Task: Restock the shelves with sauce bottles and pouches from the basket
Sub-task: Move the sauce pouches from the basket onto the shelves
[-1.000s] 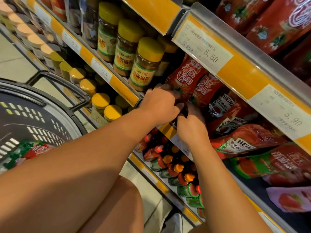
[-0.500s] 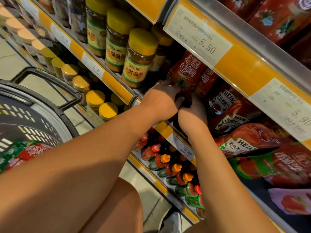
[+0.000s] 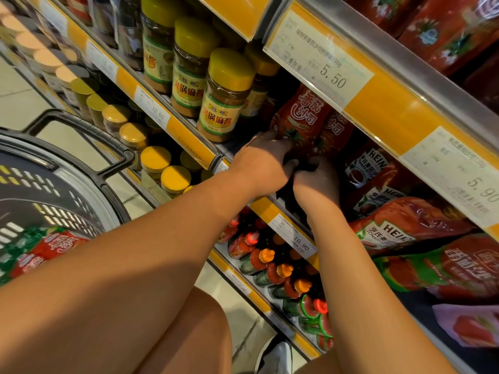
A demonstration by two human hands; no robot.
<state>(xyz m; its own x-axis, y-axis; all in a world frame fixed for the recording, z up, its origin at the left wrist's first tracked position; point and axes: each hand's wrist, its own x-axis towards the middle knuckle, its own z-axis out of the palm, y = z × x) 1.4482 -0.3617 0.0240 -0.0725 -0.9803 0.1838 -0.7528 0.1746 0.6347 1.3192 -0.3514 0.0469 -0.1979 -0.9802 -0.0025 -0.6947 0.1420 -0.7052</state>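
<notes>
An upright red tomato sauce pouch (image 3: 302, 120) stands on the middle shelf under the 5.50 price tag (image 3: 321, 66). My left hand (image 3: 263, 160) grips its lower left edge. From the right, my right hand (image 3: 318, 183) curls its fingers at the pouch's base; the fingertips are hidden. A second red pouch (image 3: 336, 132) stands just behind it. The black basket (image 3: 67, 184) is at the left, with a red-and-green pouch (image 3: 40, 252) lying inside.
Jars with yellow lids (image 3: 226, 95) stand left of the pouch on the same shelf. Heinz ketchup pouches (image 3: 399, 228) lie to its right. Sauce bottles with orange and red caps (image 3: 272, 261) fill the shelf below. The shelf rail above (image 3: 405, 112) overhangs the hands.
Both hands have pushed a little deeper into the shelf with the red pouch, which now stands more upright against the pouch behind it.
</notes>
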